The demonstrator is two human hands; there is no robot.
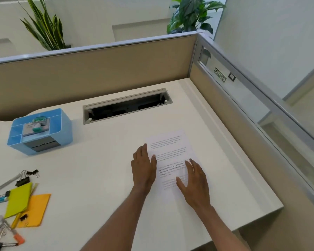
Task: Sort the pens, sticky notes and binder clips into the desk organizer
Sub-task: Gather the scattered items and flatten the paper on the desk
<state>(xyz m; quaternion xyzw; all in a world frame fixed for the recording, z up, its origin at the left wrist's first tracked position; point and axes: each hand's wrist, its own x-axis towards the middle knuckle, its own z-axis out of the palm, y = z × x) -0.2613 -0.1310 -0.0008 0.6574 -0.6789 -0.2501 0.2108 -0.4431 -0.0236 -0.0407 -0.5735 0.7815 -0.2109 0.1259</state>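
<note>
A blue desk organizer (63,127) stands at the far left of the white desk, with small grey and green items in its top compartments. Near the left edge lie a lime-green sticky pad (18,199) and an orange sticky pad (37,209), black binder clips (26,177) and several pens (5,183). My left hand (143,167) and my right hand (195,182) lie flat, fingers apart, on a printed sheet of paper (170,145) at mid-desk. Neither hand holds anything.
An open cable tray slot (125,107) is cut into the desk behind the paper. Beige partition walls (98,69) close the back and right sides. The desk's front edge (243,225) runs diagonally at the right. Plants stand behind the partition.
</note>
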